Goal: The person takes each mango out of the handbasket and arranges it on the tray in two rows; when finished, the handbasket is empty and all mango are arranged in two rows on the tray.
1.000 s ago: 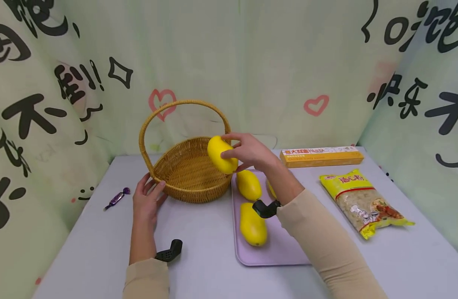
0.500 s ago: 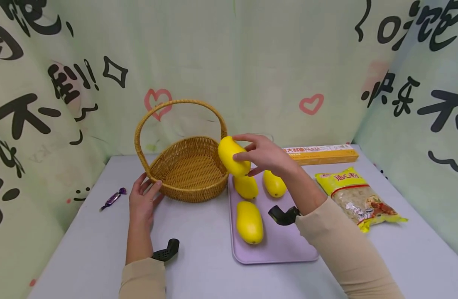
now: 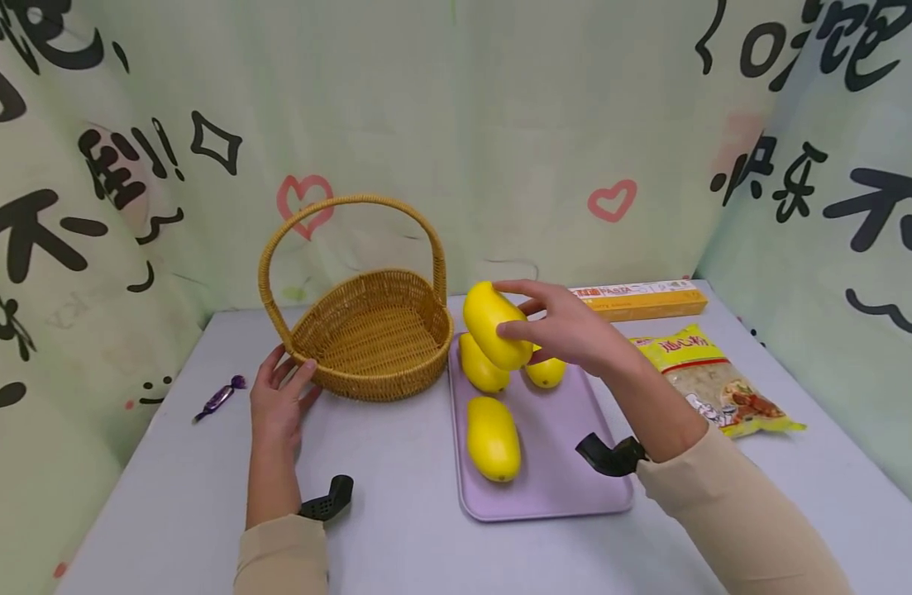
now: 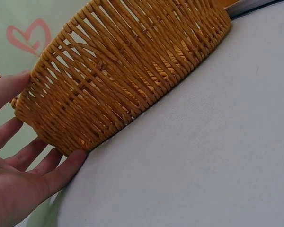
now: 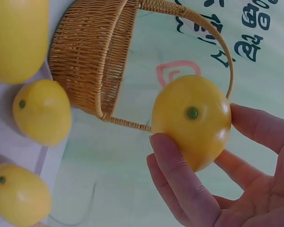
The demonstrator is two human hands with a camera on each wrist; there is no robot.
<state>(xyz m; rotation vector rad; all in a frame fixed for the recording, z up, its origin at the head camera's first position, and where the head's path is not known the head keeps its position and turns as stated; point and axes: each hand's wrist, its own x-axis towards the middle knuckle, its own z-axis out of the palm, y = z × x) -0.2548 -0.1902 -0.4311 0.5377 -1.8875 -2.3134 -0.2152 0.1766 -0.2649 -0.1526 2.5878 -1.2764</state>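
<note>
A grey table [image 3: 396, 537] is seen against green printed backdrop sheets [image 3: 500, 124] covered with black characters and pink hearts. At the table's back left a wicker basket [image 3: 370, 335] with a tall arched handle is set, empty in the head view. Just to its right a lilac tray [image 3: 552, 463] is laid, on which three yellow mangoes [image 3: 492, 438] are resting: one near the front and two at the far end. Behind the tray a long yellow pasta box [image 3: 642, 299] is placed, and to the right a bag of macaroni [image 3: 712, 388] is laid flat. A fourth mango [image 3: 496, 324] is held in the air above the tray's far end, just right of the basket rim, gripped by the right hand [image 3: 575, 330] with the thumb under and the fingers curled over it. The left hand [image 3: 277, 401] is laid flat on the table, its fingers straight and slightly spread, with the tips touching the basket's outer wall. A small purple-wrapped candy [image 3: 219, 397] is left near the table's left edge, well apart from the basket.
</note>
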